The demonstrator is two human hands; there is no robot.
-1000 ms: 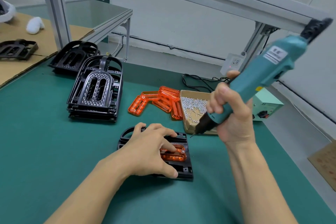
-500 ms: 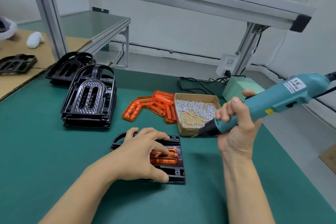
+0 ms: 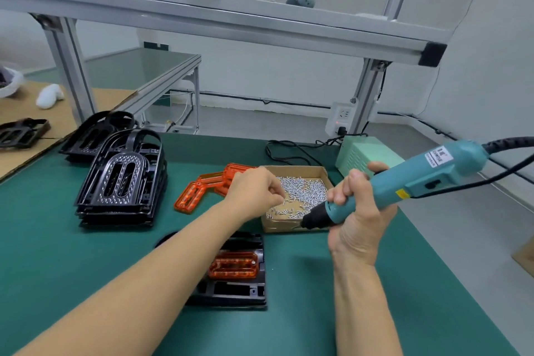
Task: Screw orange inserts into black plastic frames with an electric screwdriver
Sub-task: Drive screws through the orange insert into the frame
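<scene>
A black plastic frame [image 3: 239, 292] lies on the green mat near me with an orange insert [image 3: 234, 265] seated in it; my left forearm crosses over its left part. My left hand [image 3: 255, 191] reaches into the cardboard box [image 3: 284, 224] of silver screws [image 3: 306, 193], its fingers curled down among them; whether it pinches a screw is hidden. My right hand [image 3: 358, 211] grips the teal electric screwdriver [image 3: 404, 182], held level with its black tip pointing left over the box's front edge.
Loose orange inserts [image 3: 199, 191] lie left of the box. A stack of black frames [image 3: 121, 182] stands at left, more behind it. A green power unit [image 3: 364, 153] and cables sit at the back right. An aluminium frame rail [image 3: 231, 26] runs overhead.
My left hand has left the frame and insert and moved up right into the screw box. The screwdriver has tilted flatter and stays near the box's front.
</scene>
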